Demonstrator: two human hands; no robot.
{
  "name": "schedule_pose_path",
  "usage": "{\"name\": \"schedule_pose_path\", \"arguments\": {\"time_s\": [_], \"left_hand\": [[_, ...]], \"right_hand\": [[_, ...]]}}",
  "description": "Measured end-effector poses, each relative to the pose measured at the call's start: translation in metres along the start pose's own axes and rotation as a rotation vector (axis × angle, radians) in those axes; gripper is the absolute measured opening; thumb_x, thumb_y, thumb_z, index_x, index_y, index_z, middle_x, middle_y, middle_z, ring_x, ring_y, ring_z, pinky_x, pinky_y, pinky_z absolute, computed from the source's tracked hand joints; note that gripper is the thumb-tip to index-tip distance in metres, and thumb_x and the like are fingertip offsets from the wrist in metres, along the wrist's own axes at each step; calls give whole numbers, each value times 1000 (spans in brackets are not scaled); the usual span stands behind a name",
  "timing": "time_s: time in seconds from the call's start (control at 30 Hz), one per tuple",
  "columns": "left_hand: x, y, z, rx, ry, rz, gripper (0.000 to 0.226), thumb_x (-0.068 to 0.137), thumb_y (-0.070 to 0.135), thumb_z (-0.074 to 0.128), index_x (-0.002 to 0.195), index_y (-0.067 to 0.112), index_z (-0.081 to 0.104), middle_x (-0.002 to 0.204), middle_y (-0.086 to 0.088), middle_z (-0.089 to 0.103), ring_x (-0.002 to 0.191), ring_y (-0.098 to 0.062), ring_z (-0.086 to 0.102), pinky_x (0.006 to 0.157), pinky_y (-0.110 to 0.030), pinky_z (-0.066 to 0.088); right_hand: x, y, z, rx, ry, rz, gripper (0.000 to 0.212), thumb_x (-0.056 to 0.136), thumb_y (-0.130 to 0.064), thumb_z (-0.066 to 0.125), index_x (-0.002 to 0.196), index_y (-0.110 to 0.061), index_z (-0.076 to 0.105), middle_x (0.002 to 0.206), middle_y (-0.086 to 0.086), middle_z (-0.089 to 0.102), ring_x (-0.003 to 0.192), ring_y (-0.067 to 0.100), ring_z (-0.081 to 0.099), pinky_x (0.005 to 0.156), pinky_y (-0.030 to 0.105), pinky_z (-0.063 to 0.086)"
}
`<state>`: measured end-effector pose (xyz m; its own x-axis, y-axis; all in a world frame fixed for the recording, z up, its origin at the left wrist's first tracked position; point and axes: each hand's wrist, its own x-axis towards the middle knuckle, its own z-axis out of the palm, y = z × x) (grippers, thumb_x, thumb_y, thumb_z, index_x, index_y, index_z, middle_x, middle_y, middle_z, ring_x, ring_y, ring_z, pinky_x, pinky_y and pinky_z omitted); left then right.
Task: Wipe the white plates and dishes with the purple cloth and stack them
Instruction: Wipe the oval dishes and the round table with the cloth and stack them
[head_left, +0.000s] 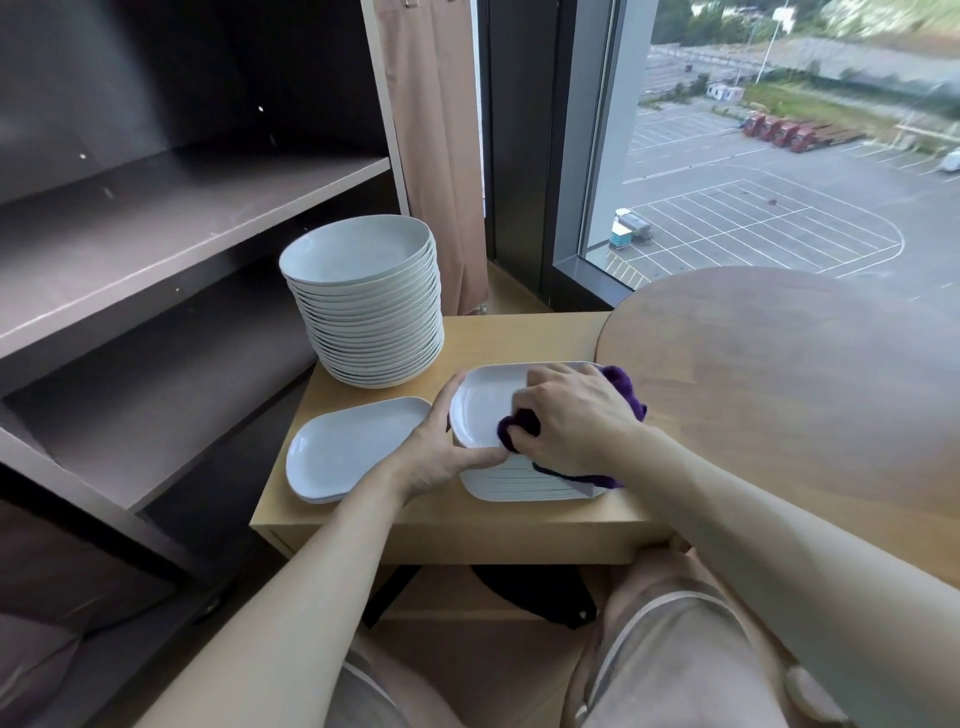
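Our right hand (571, 415) bunches the soft purple cloth (519, 427) on a square white plate (483, 410); our left hand (441, 452) clasps its rim, probably slick and breakable.

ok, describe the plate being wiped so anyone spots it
On the low wooden table, right of the tall round stack, sits a square-plate stack. Its top plate is the only one held by the left hand, with the purple cloth on it.

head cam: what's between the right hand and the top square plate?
The purple cloth, bunched in the right hand's grip and resting on the top square plate, as the head view shows.
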<state>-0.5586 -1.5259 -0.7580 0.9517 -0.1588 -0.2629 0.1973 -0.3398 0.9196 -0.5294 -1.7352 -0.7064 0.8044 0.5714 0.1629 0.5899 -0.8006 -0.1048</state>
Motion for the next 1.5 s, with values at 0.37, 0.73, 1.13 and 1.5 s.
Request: {"name": "schedule_pose_path", "arguments": {"time_s": [0.37, 0.73, 1.13, 1.5], "left_hand": [[2, 3, -3, -26, -32, -20, 127, 68, 31, 95, 160, 47, 9, 157, 8, 32, 145, -17, 36, 124, -43, 31], [6, 1, -2, 14, -58, -24, 130, 63, 44, 92, 157, 53, 2, 154, 8, 38, 140, -16, 43, 120, -42, 37], [-8, 19, -6, 371, 30, -108, 124, 49, 79, 82, 141, 78, -1, 162, 5, 34, 152, -29, 21, 120, -60, 24], [-11, 31, -10, 591, -21, -257, 124, 48, 98, 66, 126, 82, -29, 150, -6, 51, 124, -26, 57, 107, -44, 44]], "right_hand": [[7, 47, 3, -226, 78, 273, 36, 95, -47, 46, 95, -24, 74, 99, 3, 63, 93, 27, 57, 82, 41, 41], [46, 5, 24, -72, 212, 314, 69, 96, -66, 27, 85, -16, 74, 99, 7, 63, 91, 30, 56, 81, 47, 36], [46, -40, 20, 54, 56, 57, 30, 96, -41, 44, 94, -27, 71, 101, -7, 55, 97, 19, 46, 85, 40, 33], [15, -11, 8, 8, -42, -24, 32, 100, -44, 37, 101, -34, 67, 104, -10, 51, 102, 18, 46, 83, 38, 29]]}}
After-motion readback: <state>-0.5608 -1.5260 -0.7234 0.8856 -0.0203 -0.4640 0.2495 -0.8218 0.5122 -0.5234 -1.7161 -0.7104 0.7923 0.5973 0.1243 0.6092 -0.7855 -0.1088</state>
